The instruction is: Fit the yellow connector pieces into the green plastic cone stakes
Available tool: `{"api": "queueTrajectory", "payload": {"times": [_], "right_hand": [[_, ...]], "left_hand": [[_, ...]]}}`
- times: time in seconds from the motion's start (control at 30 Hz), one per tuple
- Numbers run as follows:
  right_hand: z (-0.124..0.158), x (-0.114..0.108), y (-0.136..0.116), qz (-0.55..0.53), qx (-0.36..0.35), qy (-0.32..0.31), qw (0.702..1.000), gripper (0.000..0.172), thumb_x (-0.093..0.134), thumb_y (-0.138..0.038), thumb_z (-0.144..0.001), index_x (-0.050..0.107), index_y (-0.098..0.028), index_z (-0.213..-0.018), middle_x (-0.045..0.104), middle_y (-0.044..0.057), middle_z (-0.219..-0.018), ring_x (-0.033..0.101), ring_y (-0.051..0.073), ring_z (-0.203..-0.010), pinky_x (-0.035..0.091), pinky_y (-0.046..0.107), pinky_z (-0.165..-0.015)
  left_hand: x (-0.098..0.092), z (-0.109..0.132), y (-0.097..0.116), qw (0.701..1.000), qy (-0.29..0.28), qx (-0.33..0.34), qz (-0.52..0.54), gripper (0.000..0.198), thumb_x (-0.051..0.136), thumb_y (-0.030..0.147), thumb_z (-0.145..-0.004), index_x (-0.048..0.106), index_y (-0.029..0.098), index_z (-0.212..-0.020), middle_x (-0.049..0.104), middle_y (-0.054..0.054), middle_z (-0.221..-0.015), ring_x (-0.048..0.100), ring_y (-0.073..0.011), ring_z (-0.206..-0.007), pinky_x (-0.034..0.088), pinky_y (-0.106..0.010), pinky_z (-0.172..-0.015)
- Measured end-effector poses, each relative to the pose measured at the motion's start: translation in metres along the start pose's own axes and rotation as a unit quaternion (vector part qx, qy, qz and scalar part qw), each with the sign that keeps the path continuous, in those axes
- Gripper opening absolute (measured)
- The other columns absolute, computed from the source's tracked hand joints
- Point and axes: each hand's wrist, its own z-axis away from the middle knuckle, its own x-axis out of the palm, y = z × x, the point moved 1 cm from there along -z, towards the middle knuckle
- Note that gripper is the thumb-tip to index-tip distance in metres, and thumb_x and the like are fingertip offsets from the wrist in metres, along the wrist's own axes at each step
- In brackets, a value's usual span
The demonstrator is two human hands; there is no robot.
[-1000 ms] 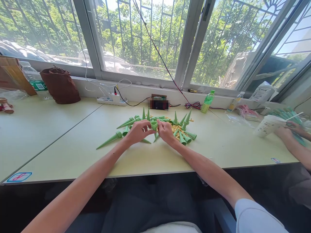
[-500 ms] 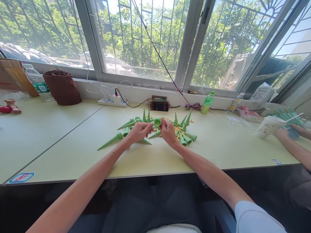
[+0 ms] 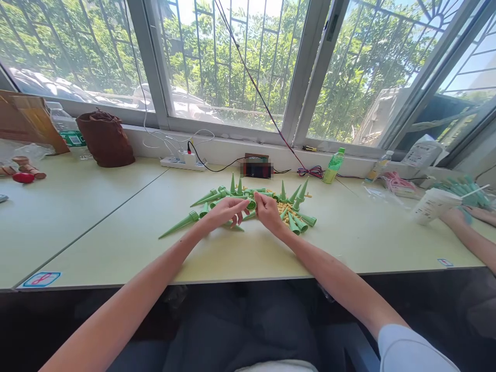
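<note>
Reaching over the pale desk (image 3: 116,258) with the left hand (image 3: 228,209) and right hand (image 3: 268,213) close together, among scattered green spikes (image 3: 179,224). Grasping a green cup-shaped piece (image 3: 251,205) in the right, between both hands; holding the left fingertips at its rim, perhaps gripping, perhaps only touching, too small to tell. Having small yellow pieces (image 3: 284,210) heaped just beside the right hand.

right hand (image 3: 268,212) holds green hollow piece (image 3: 251,205) above surface (image 3: 360,232), its round opening showing; left hand (image 3: 225,211) has fingers at its rim, exact contact hard to see. around: green cones (image 3: 179,224), some standing, some lying; small yellow pieces (image 3: 284,211) just beside right hand. behind: dark device (image 3: 256,169), power strip (image 3: 183,165). under window (image 3: 232,67): brown bag (image 3: 104,138) on left, green-capped bottle (image 3: 334,166) on right. farther right: white cup (image 3: 433,205) with straw (image 3: 476,190), near other person's hand (image 3: 453,217).
</note>
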Motion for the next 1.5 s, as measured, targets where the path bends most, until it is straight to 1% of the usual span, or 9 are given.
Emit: {"api": "queueTrajectory", "payload": {"times": [0.13,0.33,0.53,0.67,0.8,0.93,1.17,1.4,1.5], "right_hand": [[-0.001,-0.001,0.000,0.009,0.012,0.001,1.000,0.051,0.035,-0.059,-0.095,0.029,-0.023,-0.059,0.029,-0.004,-0.051,0.034,0.012,-0.049,0.027,0.028,-0.049],[-0.002,-0.004,-0.002,0.042,0.014,-0.010,0.999,0.053,0.037,-0.055,-0.095,0.031,-0.022,-0.054,0.033,-0.002,-0.048,0.033,0.013,-0.049,0.026,0.028,-0.050],[-0.004,-0.004,-0.001,0.071,-0.002,0.000,0.997,0.055,0.037,-0.054,-0.095,0.027,-0.021,-0.052,0.031,-0.003,-0.048,0.028,0.012,-0.048,0.022,0.029,-0.050],[-0.004,-0.002,0.000,0.055,0.022,0.004,0.998,0.057,0.037,-0.058,-0.094,0.031,-0.022,-0.051,0.034,-0.002,-0.046,0.032,0.012,-0.047,0.026,0.028,-0.050],[-0.002,0.002,0.001,0.024,0.038,-0.009,0.999,0.058,0.037,-0.061,-0.094,0.035,-0.022,-0.052,0.038,-0.002,-0.046,0.036,0.012,-0.046,0.029,0.027,-0.048],[-0.001,0.006,0.002,-0.015,0.039,-0.046,0.998,0.055,0.035,-0.064,-0.093,0.039,-0.022,-0.058,0.042,-0.002,-0.049,0.038,0.011,-0.044,0.031,0.027,-0.044],[0.004,0.006,-0.001,-0.126,0.055,-0.137,0.981,0.044,0.043,-0.061,-0.092,0.039,-0.023,-0.069,0.039,-0.006,-0.054,0.036,0.008,-0.036,0.031,0.024,-0.036],[0.003,0.003,0.002,-0.055,0.017,-0.140,0.988,0.043,0.040,-0.053,-0.095,0.040,-0.022,-0.066,0.040,-0.005,-0.054,0.039,0.008,-0.042,0.034,0.023,-0.041],[0.003,0.001,0.002,-0.017,-0.009,-0.134,0.991,0.042,0.040,-0.050,-0.095,0.039,-0.021,-0.065,0.043,-0.003,-0.055,0.040,0.010,-0.048,0.035,0.023,-0.044]], "left_hand": [[-0.001,0.001,-0.002,0.997,0.032,0.032,-0.068,0.042,0.066,0.054,-0.079,0.060,0.015,-0.092,0.056,0.001,-0.060,0.053,-0.0097,-0.050,0.043,-0.019,-0.043],[0.001,-0.001,-0.008,0.970,0.090,0.135,-0.180,0.036,0.067,0.048,-0.078,0.065,0.016,-0.095,0.060,-0.004,-0.094,0.058,-0.0086,-0.062,0.049,-0.020,-0.052],[-0.003,-0.004,-0.015,0.943,0.110,0.180,-0.257,0.034,0.065,0.047,-0.081,0.065,0.017,-0.098,0.058,-0.006,-0.099,0.056,-0.0075,-0.060,0.045,-0.019,-0.050],[-0.002,-0.004,-0.010,0.948,0.103,0.162,-0.252,0.036,0.065,0.047,-0.080,0.065,0.017,-0.100,0.060,-0.006,-0.099,0.057,-0.0086,-0.061,0.045,-0.020,-0.049],[0.002,-0.002,-0.003,0.968,0.098,0.111,-0.202,0.035,0.059,0.048,-0.084,0.064,0.016,-0.094,0.063,-0.003,-0.080,0.057,-0.0098,-0.056,0.045,-0.020,-0.048],[0.001,-0.002,-0.004,0.982,0.095,0.079,-0.140,0.035,0.053,0.050,-0.088,0.057,0.016,-0.080,0.054,0.002,-0.058,0.051,-0.0087,-0.046,0.039,-0.019,-0.040],[-0.006,-0.004,-0.008,0.987,0.096,0.081,-0.096,0.038,0.053,0.053,-0.088,0.057,0.016,-0.081,0.056,0.002,-0.056,0.050,-0.0082,-0.043,0.044,-0.020,-0.043],[-0.011,-0.004,-0.011,0.990,0.063,0.088,-0.088,0.042,0.054,0.053,-0.088,0.058,0.015,-0.072,0.054,0.002,-0.050,0.050,-0.0079,-0.043,0.042,-0.019,-0.043],[-0.011,-0.002,-0.010,0.995,0.045,0.069,-0.060,0.042,0.055,0.053,-0.088,0.056,0.015,-0.069,0.054,0.002,-0.050,0.049,-0.0074,-0.045,0.042,-0.018,-0.045]]}}
